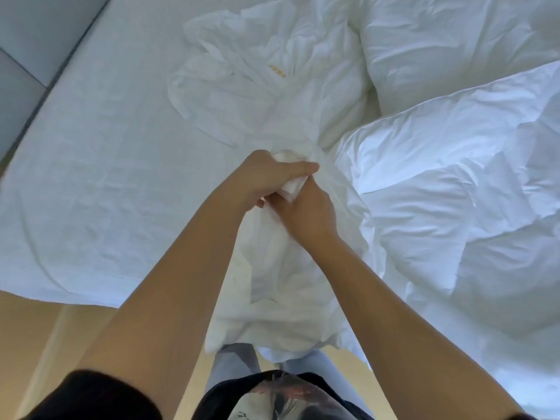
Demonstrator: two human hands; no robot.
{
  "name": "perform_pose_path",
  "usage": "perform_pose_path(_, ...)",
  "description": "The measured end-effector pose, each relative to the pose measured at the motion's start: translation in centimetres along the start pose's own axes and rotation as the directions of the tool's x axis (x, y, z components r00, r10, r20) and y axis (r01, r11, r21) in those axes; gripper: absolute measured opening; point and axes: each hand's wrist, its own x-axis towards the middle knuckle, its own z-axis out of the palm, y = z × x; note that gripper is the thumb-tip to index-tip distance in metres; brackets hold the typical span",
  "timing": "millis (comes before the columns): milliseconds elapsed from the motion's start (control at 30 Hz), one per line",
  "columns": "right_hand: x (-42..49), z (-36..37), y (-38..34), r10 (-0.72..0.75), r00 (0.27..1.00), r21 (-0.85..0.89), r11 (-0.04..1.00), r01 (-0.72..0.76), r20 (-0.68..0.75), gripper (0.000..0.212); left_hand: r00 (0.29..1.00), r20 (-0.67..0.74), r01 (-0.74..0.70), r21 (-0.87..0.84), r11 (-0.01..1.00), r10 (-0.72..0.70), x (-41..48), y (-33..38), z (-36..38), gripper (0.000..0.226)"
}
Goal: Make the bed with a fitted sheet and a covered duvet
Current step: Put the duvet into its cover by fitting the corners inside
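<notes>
Duvet-covering stage, it seems: left hand [266, 177] and right hand [306, 210] grip the bunched duvet cover [272, 286] mid-frame; next, find its opening.

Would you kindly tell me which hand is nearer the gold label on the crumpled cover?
Left. The left hand grips the bunched cover below the gold label; the right hand grips the same bunch lower still, closer to the person.

The orange mark [277, 71] on the duvet cover [266, 116] is illegible.
</notes>
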Motion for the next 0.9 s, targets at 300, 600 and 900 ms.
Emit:
perform_pose_path(300,-7.4,5.1,6.0,0.068,0.997,-0.072,0.995,-0.070,-0.019,0.045,0.989,-0.067,0.140,0.707,0.693,-0.131,2.1,-10.2,-2.4,0.026)
perform_pose_path(600,-14.5,9.5,12.1,0.559,0.700,0.143,0.816,-0.561,-0.445,0.084,0.895,0.279,-0.128,0.908,0.398,-0.349,3.4,-15.3,1.1,0.054)
perform_pose_path(900,-16.1,13.9,17.2,0.852,0.520,0.779,0.364,-0.510,-0.057,0.120,0.997,-0.037,-0.047,0.390,0.920,0.067,1.2,-22.5,6.3,0.011)
